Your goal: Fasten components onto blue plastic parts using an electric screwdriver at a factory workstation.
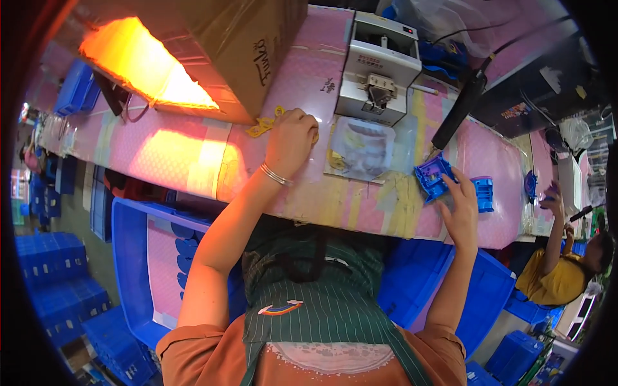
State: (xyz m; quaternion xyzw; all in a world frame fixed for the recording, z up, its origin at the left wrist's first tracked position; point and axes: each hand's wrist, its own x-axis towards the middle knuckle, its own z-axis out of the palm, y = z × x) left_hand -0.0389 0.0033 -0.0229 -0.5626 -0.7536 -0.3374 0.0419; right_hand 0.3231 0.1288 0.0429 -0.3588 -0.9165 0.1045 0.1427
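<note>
L hand (291, 138) fisted, R hand (461, 207) fingers spread

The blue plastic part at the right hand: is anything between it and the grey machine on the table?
Yes. A clear plastic bag lies on the table directly in front of the grey machine, left of the blue plastic part held by the right hand.

orange short-sleeve shirt | dark green pinstriped apron, small logo patch | silver bangles on left wrist (276, 174) | forearms bare
</note>
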